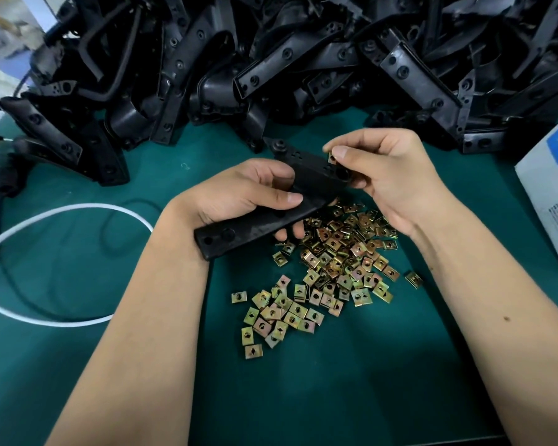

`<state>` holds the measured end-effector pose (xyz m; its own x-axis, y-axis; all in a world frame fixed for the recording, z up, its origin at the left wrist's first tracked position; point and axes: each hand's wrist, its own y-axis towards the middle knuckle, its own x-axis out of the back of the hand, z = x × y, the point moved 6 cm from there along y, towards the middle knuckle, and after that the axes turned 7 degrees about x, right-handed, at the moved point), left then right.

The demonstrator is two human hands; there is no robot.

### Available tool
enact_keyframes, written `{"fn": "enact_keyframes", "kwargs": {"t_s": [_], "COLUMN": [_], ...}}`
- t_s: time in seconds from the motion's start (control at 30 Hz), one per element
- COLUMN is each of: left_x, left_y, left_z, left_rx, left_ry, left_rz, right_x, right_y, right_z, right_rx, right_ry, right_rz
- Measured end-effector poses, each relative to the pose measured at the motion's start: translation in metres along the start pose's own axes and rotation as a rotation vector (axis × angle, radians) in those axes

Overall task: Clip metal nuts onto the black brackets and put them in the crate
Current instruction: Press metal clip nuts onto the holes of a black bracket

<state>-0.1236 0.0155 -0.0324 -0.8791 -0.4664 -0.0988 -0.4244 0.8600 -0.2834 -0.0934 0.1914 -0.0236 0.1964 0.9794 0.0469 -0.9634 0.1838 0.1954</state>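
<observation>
My left hand (pixel 248 191) grips a long black bracket (pixel 258 226) around its middle, holding it above the green mat. My right hand (pixel 387 175) pinches a small brass-coloured metal nut (pixel 331 157) between thumb and forefinger at the bracket's far end, against its edge. Below both hands a loose heap of several metal nuts (pixel 332 268) lies spread on the mat. No crate is in view.
A big pile of black brackets (pixel 271 66) fills the back of the green mat (pixel 351 381). A white cable (pixel 62 214) and a thin black cable loop at the left. A white and blue box (pixel 551 188) stands at the right edge.
</observation>
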Motion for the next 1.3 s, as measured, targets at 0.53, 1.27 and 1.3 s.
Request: {"fn": "enact_keyframes", "kwargs": {"t_s": [0.53,1.27,1.3], "left_x": [0.006,0.017,0.024], "left_y": [0.005,0.005,0.002], "left_z": [0.002,0.002,0.000], "left_rx": [-0.017,-0.103,-0.134], "left_ry": [-0.068,-0.152,-0.217], "left_rz": [-0.134,-0.211,-0.296], "right_x": [-0.006,-0.013,-0.017], "right_y": [0.000,-0.007,-0.009], "right_z": [-0.001,0.015,0.017], "right_rx": [0.057,0.277,0.298], "right_ry": [-0.074,-0.558,-0.601], "right_rz": [0.066,0.023,0.007]}}
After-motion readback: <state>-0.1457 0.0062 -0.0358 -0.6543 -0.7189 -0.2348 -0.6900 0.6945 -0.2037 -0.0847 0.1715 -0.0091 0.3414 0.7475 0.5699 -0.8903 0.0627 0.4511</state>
